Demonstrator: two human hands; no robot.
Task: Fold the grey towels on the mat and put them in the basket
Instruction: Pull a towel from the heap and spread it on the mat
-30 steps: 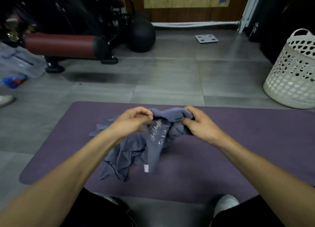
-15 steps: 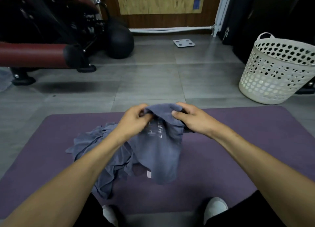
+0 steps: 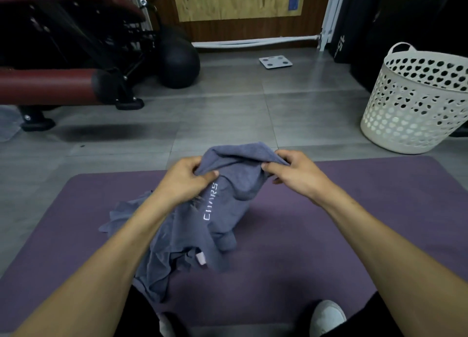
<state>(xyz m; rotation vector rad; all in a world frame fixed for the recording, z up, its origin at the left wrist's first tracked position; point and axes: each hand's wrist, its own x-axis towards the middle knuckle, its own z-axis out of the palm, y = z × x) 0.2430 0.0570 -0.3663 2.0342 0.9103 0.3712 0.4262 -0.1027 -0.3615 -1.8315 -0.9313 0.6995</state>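
White lettering on your grey towel

You can see pale capitals running up the grey towel (image 3: 222, 207) you hold, just beside your left hand (image 3: 187, 179); they read roughly "CHARS", though the middle letters are too blurred to be sure. On the dark panel (image 3: 340, 41) at the far wall stand white marks like "15", cut off and unclear.

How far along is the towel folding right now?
Early. Nothing looks folded: the grey towels lie crumpled on the purple mat. In hand: the left hand and right hand pinch the top edge of one towel, lifting it. Left: fold them and carry them to the white basket on the right, where no towel shows.
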